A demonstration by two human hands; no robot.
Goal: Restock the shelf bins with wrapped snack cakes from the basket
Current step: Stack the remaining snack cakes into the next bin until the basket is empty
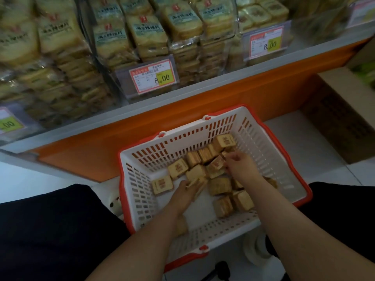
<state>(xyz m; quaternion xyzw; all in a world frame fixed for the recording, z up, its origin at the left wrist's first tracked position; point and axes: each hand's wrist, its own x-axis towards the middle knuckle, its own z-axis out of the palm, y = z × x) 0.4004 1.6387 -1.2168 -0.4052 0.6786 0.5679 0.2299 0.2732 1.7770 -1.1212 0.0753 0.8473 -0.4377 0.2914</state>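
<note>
A white basket [269,142] with a red rim stands on the floor below the shelf. Several brown wrapped snack cakes [177,168] lie loose in it. My left hand [183,194] reaches into the basket, and its fingers curl round a cake [195,182] near the middle. My right hand [240,166] is further back and pinches a cake [216,165] in the pile. Above, clear shelf bins [146,43] are packed with pale yellow wrapped cakes.
An orange kickboard [203,110] runs under the grey shelf edge. Price tags [153,77] reading 8.00 hang on the bin fronts. A cardboard box [343,110] stands on the floor at the right. My dark-clothed knees flank the basket.
</note>
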